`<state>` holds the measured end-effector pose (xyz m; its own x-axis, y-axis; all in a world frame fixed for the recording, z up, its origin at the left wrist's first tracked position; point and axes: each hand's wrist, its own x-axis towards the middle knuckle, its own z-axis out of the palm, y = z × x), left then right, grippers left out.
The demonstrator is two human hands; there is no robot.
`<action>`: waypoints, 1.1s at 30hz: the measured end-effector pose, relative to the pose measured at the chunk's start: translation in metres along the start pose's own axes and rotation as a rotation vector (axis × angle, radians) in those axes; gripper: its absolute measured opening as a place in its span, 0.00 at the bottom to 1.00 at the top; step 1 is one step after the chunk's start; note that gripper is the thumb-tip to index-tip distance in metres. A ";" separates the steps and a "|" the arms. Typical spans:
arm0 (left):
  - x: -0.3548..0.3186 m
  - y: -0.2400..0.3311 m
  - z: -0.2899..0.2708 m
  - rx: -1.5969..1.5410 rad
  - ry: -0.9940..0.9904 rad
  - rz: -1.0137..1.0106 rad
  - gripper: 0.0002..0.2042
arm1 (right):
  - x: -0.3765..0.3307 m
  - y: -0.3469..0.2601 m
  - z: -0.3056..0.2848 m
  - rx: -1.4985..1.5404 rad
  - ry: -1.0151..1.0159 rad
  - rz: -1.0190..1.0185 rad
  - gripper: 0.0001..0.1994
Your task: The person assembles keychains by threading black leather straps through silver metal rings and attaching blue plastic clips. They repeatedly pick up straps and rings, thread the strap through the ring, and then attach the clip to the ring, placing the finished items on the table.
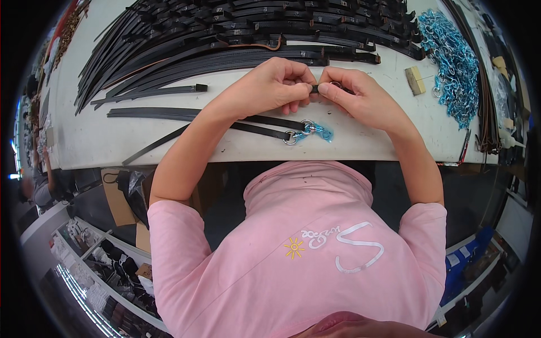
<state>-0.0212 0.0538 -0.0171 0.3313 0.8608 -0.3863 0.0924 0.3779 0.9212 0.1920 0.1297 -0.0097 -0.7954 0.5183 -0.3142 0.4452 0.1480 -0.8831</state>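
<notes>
Straps of black leather lie fanned in a thick heap (225, 39) across the far left and middle of the white tabletop (112, 141), with a few single flat black straps (152, 112) lying loose nearer the person. Just right of those, the left hand (276, 84) is curled nearly closed, thumb and fingertips pinched on the end of a narrow black strap piece (316, 88) held just above the tabletop, at the middle of the near edge. Below the hands, two thin black straps ending in silver metal rings (297, 131) rest on the tabletop, touching a small light-blue plastic-wrapped clip (321, 132). The right hand (360, 98) meets the left, also almost shut, fingertips gripping the same strap piece from the other side, with what looks like a small metal ring at its fingers, though that is mostly hidden. The strap piece is likely light, flexible along its length and fairly grippy, so a fingertip pinch close to the end, as both hands have it, should control it best. Farther right sit a small tan rectangular block (415, 80) and a pile of light-blue wrapped metal clips (451, 62).
</notes>
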 end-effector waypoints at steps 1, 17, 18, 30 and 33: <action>0.000 0.000 0.001 0.005 -0.009 0.007 0.08 | 0.000 0.001 0.000 0.009 -0.003 0.004 0.14; 0.001 0.000 -0.002 -0.021 -0.046 0.002 0.08 | 0.000 -0.001 -0.001 -0.001 -0.032 -0.001 0.13; 0.001 0.000 -0.002 -0.028 -0.046 0.002 0.09 | 0.000 -0.002 -0.001 -0.003 -0.036 0.006 0.13; 0.000 -0.001 0.001 0.042 -0.031 0.014 0.09 | 0.000 0.002 0.000 -0.020 -0.026 0.012 0.12; 0.001 -0.005 0.000 0.005 -0.037 0.012 0.10 | 0.001 0.003 0.000 -0.029 -0.016 -0.027 0.13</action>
<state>-0.0215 0.0531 -0.0226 0.3665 0.8524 -0.3730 0.0929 0.3654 0.9262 0.1927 0.1301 -0.0125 -0.8136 0.5004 -0.2959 0.4349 0.1860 -0.8811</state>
